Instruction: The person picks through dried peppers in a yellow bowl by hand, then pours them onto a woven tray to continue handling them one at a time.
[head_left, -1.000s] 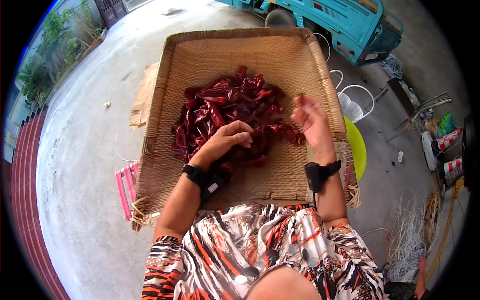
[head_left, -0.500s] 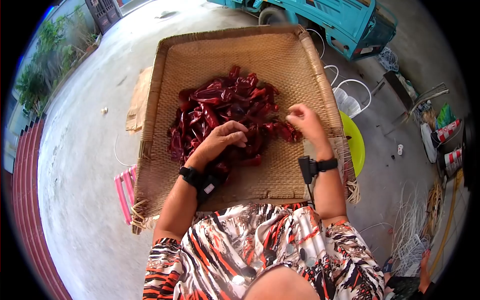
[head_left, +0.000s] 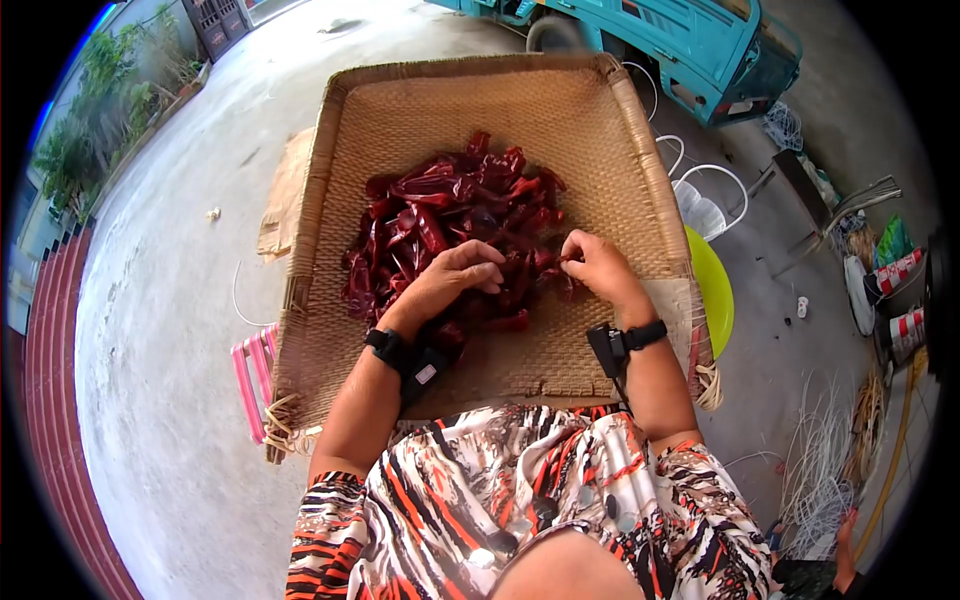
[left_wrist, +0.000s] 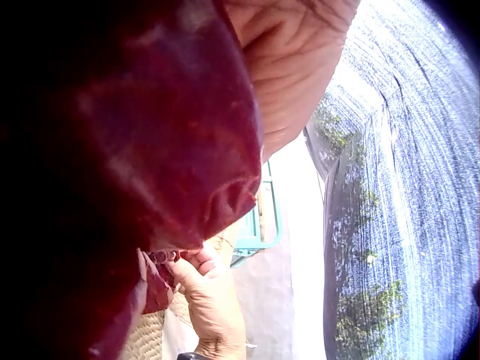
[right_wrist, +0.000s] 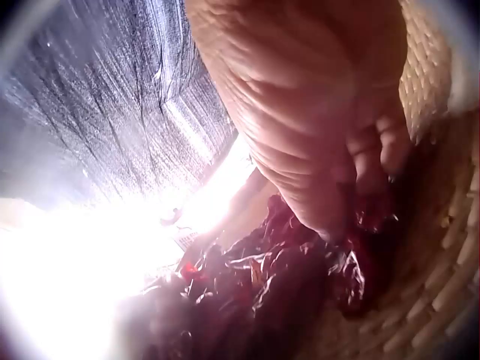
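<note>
Glossy dark red chili peppers lie heaped in a woven basket tray. Low over the near part of the heap, my left hand has its fingers bent, their undersides hidden; I cannot tell whether they grip a pepper. A large chili fills much of the left wrist view beneath the palm. Just to the right, my right hand pinches a chili at the heap's right edge with thumb and fingers. In the right wrist view its fingers curl down onto a shiny red chili.
The tray's near edge sits against the patterned shirt. To its right are a yellow-green basin and a white bucket. A pink striped stool stands at the left, and a teal cargo vehicle is parked beyond.
My right hand was raised near the tray's right side with its fingers spread, then came down leftward to the heap's right edge. My left hand has stayed over the heap.
</note>
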